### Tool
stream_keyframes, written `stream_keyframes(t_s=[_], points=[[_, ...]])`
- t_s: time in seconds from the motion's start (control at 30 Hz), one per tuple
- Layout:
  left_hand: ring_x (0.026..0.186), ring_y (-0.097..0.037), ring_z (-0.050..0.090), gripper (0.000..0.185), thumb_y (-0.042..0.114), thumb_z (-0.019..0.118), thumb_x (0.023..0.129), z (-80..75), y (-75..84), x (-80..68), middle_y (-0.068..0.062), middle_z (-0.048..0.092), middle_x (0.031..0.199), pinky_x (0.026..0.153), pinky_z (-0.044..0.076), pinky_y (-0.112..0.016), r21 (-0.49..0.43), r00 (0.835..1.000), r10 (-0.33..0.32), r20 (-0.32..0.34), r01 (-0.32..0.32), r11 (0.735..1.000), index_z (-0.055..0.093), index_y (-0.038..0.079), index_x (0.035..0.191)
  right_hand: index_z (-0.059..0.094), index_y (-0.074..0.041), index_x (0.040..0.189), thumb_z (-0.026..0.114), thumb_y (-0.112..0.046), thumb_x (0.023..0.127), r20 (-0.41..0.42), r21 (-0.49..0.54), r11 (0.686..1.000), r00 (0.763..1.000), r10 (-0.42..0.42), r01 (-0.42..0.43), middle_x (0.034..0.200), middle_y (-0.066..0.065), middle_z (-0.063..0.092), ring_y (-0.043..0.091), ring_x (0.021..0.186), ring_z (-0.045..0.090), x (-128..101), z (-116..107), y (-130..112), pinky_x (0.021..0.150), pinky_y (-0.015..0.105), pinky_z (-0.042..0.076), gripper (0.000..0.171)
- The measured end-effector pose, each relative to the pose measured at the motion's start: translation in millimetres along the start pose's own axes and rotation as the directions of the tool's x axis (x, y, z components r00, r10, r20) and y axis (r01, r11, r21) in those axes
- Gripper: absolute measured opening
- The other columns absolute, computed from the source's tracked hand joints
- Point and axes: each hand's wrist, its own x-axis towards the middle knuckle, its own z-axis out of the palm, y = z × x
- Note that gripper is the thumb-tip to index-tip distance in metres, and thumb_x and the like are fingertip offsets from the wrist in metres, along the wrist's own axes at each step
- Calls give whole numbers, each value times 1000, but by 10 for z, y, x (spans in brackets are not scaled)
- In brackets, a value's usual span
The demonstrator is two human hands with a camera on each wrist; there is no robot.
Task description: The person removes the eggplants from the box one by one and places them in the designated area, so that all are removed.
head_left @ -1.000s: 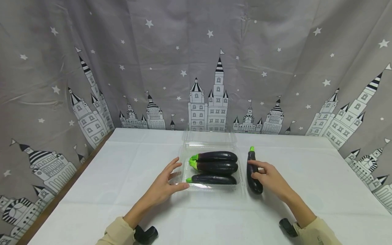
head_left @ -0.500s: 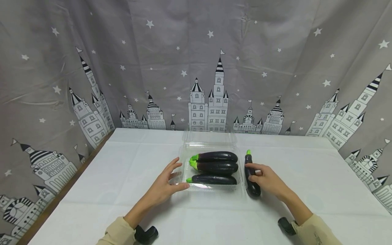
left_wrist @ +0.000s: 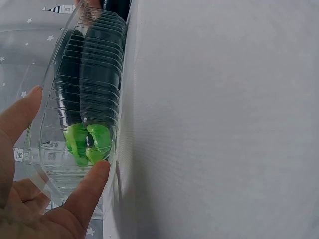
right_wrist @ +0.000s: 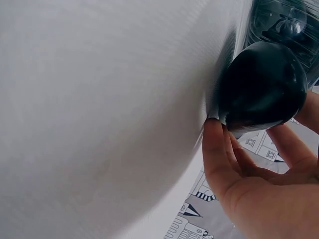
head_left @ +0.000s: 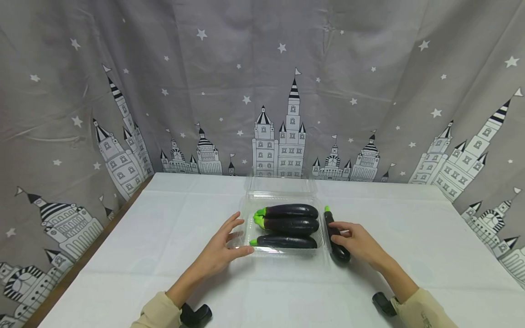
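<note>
The right hand (head_left: 357,243) pinched an eggplant (head_left: 340,253), likely firm but slick and best held mid-body, beside the box (head_left: 283,251), short of the bench's (head_left: 410,218) far edge, while the left hand (head_left: 217,251), fingers spread, touched the box.

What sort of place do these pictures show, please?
Probably a plain indoor filming corner; the wider room is out of view. A grey curtain printed with castles and stars hangs behind a white-covered table, where a clear plastic box holds eggplants.
</note>
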Motion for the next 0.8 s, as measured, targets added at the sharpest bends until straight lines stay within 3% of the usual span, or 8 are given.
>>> stream_keyframes(t_s=[0.17, 0.43, 0.8], points=[[134, -48, 39, 83, 27, 83, 81, 1, 7, -3, -5, 17, 163, 102, 43, -54, -1, 1000, -4, -1, 4, 1000, 40, 2, 147, 57, 5, 133, 63, -15, 95, -19, -9, 1000, 1000, 11, -11, 132, 28, 55, 40, 115, 58, -21, -2, -11, 91, 50, 51, 43], [134, -48, 39, 84, 29, 83, 80, 2, 30, -2, -5, 18, 163, 102, 43, -54, 2, 1000, -11, -5, 11, 1000, 41, 2, 147, 57, 5, 134, 72, -15, 85, -29, -21, 997, 997, 71, -71, 136, 31, 50, 45, 119, 54, -18, -20, -42, 89, 51, 52, 55], [134, -47, 39, 84, 29, 83, 80, 2, 23, 3, -5, 18, 163, 102, 42, -54, 8, 1000, -17, -6, 17, 1000, 40, 3, 148, 55, 8, 134, 66, -11, 89, -39, 49, 997, 997, 60, -58, 124, 29, 60, 37, 111, 62, -36, -9, -30, 92, 49, 51, 49]])
